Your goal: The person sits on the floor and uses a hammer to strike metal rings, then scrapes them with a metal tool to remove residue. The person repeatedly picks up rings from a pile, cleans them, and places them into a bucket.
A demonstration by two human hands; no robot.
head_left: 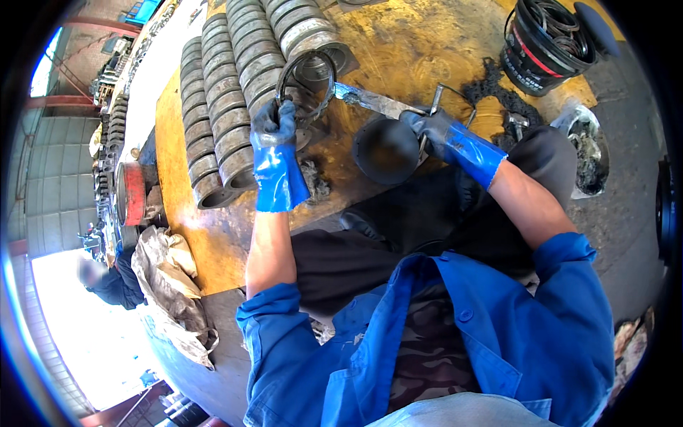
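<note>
Four rows of grey metal cylinders [226, 132] line up on the yellow work surface [405, 43], and in front of them it's one ring, one bar, two gloved hands! The left hand [274, 127] has its fingers closed around the near side of the single dark ring [285, 73], holding it up beside the end of the rightmost row. Over to the right hand [435, 129], curled tight around one flat metal bar [377, 102]; the bar's far end sits right at the ring's edge, though whether they touch, I cannot tell. Just below the bar, one dark round dish [386, 151] shows a brownish patch inside, its nature unclear. Now the containers: one black bucket [525, 70] with a red stripe stands at the upper right, loaded with dark rings [562, 32], too tangled to count. Below it, one clear plastic bag [569, 117] lies open with dark, clumpy material [588, 153] in it.
</note>
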